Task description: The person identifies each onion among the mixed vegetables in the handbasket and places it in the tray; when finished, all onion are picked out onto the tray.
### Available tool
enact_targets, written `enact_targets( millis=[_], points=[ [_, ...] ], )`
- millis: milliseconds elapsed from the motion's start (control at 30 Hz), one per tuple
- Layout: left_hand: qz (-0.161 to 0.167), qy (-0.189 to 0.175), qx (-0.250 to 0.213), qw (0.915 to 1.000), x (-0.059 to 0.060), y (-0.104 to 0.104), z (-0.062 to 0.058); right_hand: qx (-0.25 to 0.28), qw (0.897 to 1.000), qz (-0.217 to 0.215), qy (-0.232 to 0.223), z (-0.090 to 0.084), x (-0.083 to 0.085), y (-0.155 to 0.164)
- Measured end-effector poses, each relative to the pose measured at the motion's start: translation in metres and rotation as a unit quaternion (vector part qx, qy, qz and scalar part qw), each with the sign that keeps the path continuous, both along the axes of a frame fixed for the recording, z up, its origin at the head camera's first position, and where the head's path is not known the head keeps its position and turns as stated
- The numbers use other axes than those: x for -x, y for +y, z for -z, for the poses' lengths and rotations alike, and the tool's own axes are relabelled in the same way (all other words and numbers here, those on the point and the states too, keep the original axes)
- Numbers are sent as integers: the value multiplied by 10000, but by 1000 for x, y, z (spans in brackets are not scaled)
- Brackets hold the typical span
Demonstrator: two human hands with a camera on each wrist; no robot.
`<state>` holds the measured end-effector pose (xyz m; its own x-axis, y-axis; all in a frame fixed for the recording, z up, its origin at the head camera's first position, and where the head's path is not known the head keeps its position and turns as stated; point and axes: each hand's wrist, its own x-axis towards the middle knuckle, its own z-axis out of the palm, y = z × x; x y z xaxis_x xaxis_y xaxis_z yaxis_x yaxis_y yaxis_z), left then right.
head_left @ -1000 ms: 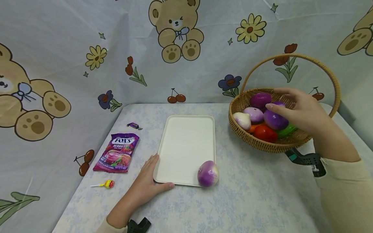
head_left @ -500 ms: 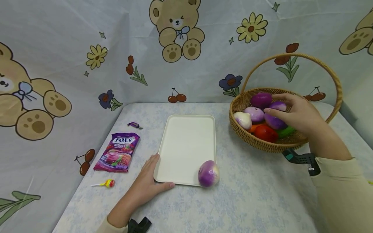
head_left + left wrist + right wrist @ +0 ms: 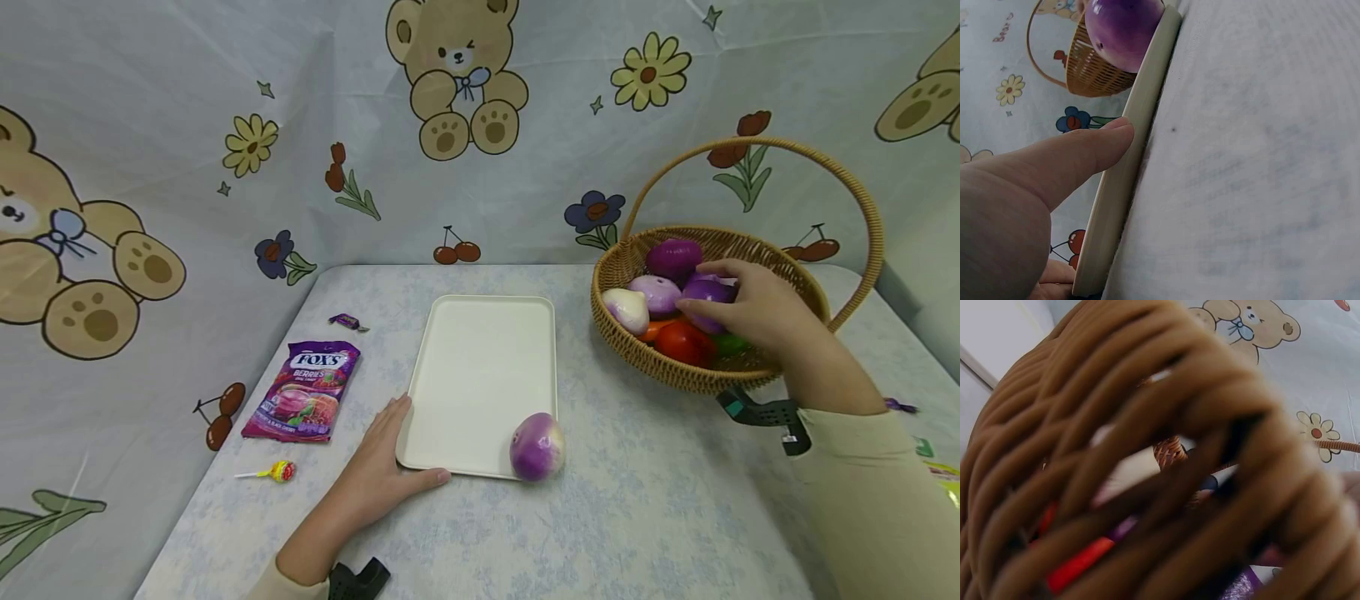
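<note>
1. cartoon bear-and-flower cloth backs a pale blue patterned surface [image 3: 637, 517]; a white tray [image 3: 480, 375] lies in the middle of it.
2. right hand [image 3: 757, 312] is down inside the wicker basket [image 3: 652, 367], fingers curled round a purple onion [image 3: 705, 292]; looks like the pick-up step, grip on but the onion sits among the others, not lifted.
3. left hand [image 3: 382, 475] lies flat and relaxed at the tray's near left corner, thumb against the rim [image 3: 1125, 187], grasping nothing, just steadying it.
4. another purple-and-white onion [image 3: 536, 447] sits at the tray's near right corner, on or against the rim; wrist view shows it touching the rim.
5. next move, as a judgement: lift the onion clear of the basket rim and under the arched handle [image 3: 750, 146], then across to the tray.
6. in the way: red tomato [image 3: 682, 342], pale onions [image 3: 637, 304] and a green piece packed tight round the gripped one.
7. left side: candy bag [image 3: 300, 392], lollipop [image 3: 277, 473], wrapped sweet [image 3: 345, 321], well apart from the tray path.
</note>
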<state>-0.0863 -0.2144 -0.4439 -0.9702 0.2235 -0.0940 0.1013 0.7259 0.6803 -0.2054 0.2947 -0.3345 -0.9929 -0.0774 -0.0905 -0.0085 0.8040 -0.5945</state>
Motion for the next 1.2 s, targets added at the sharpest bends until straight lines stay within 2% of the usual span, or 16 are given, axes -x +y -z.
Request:
enact_targets(
  millis=[233, 733, 1000, 1200],
  points=[
    [-32, 0, -19, 10000, -1, 0, 0, -109, 9999, -81, -17, 6, 2, 1],
    [-30, -80, 31, 10000, -2, 0, 2, -222, 9996, -142, 93, 4, -3, 0],
    [-38, -65, 57, 10000, -3, -1, 2, -50, 9997, -46, 252, -11, -13, -12],
    [-81, -120, 81, 9999, -3, -1, 1, 174, 9979, -366, 501, -29, -23, -34]
  ],
)
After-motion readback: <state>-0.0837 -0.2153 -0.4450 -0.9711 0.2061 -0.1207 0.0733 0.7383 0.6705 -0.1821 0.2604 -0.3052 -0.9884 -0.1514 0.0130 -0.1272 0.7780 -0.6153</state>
